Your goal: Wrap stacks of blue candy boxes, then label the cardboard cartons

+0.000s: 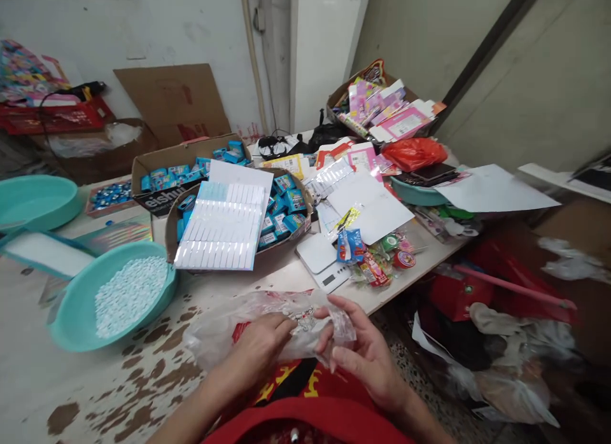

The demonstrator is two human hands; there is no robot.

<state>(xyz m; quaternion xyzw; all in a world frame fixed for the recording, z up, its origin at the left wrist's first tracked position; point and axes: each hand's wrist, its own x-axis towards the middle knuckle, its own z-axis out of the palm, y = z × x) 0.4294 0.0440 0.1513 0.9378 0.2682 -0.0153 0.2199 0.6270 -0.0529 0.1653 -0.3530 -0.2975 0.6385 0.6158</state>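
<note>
A clear plastic bag [210,333] with red print lies crumpled at the table's front edge, close to my body. My left hand [262,345] is closed over its middle, with the fingertips bent down and partly hidden. On the other side, my right hand [365,352] grips the bag's right end between the thumb and curled fingers. Something with dark line print shows between the hands, too blurred to name. Just beyond lie a white digital scale [317,256] and several wrapped sweets and lollipops [377,266].
A teal basin [62,326] of small white pieces stands at left. Boxes of blue packs [305,224] sit behind, one topped by a white strip sheet [219,228]. White cards [370,205] and a box of pink cartons [334,107] lie farther back. Bags and red items crowd the floor at right.
</note>
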